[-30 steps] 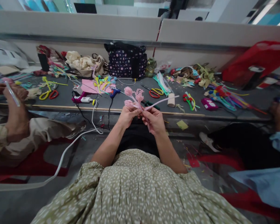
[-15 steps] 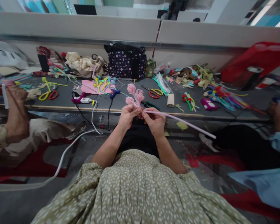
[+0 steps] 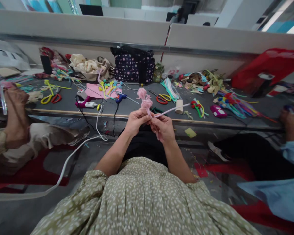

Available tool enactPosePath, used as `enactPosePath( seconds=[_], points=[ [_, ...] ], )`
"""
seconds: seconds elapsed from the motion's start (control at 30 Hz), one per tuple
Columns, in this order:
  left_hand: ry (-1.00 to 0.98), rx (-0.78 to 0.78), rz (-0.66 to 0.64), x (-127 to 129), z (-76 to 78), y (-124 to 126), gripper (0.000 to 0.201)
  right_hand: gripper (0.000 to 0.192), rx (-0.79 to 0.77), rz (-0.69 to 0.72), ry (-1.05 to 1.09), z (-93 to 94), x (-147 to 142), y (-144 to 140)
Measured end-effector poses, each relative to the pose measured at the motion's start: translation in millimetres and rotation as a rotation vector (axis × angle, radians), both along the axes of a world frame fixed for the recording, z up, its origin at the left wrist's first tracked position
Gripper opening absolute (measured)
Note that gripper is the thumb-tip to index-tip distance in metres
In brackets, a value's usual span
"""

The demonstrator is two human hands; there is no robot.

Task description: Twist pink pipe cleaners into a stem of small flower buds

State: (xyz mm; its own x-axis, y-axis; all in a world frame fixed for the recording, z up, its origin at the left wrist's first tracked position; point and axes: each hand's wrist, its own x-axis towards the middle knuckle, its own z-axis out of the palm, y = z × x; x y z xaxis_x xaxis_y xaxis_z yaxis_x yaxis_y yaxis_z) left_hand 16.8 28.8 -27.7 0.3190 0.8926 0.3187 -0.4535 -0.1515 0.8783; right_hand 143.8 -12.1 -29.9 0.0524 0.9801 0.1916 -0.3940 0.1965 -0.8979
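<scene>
In front of me, over the table's front edge, my left hand (image 3: 136, 122) pinches the stems of a bunch of pink fuzzy pipe-cleaner flowers (image 3: 146, 103). The blooms point up and away from me. Touching it, my right hand (image 3: 164, 127) has thumb and fingers closed on a pale lilac pipe cleaner (image 3: 177, 109) at the stem. Its free end slants up to the right over the table. Between the hands the fingers partly hide the stems and where the pipe cleaner meets them. Behind the flowers lies a dark green-handled tool (image 3: 159, 111).
Scissors (image 3: 163, 99), a blue glue gun (image 3: 120, 97), a beige cylinder (image 3: 179, 106) and pipe-cleaner bundles (image 3: 171, 88) lie on the dark table (image 3: 142, 114). A dotted bag (image 3: 127, 65) stands behind. A white cable (image 3: 66, 163) hangs at left. People sit on both sides.
The lilac pipe cleaner has swung from pointing down-right to up-right, with less of it showing. The flower bunch has turned in my left hand, and its blooms now overlap. My right hand has rotated slightly.
</scene>
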Motion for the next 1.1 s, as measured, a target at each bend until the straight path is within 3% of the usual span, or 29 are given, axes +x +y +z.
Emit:
enactPosePath(
  seconds=[0.13,0.27,0.53,0.87,0.97,1.1],
  points=[
    [-0.031,-0.03,-0.08,-3,0.4,1,0.028,0.017,-0.116,0.151,0.119,3.2,2,0],
    [-0.056,-0.047,-0.076,-3,2.0,-1,0.026,0.017,-0.093,0.139,0.117,4.6,1,-3],
    [-0.096,-0.077,0.016,2,4.7,-5,0.026,0.024,0.067,-0.114,-0.026,3.0,-7,-5],
    [-0.153,-0.071,0.101,10,4.3,-7,0.023,0.011,0.399,-0.507,-0.568,-0.8,-3,-8],
    [-0.147,-0.078,0.081,11,3.4,-7,0.023,0.011,0.292,-0.458,-0.408,0.4,-4,-7],
    [-0.082,-0.116,-0.008,9,0.1,-4,0.026,0.015,0.016,-0.171,-0.027,2.5,-3,-3]
  ],
)
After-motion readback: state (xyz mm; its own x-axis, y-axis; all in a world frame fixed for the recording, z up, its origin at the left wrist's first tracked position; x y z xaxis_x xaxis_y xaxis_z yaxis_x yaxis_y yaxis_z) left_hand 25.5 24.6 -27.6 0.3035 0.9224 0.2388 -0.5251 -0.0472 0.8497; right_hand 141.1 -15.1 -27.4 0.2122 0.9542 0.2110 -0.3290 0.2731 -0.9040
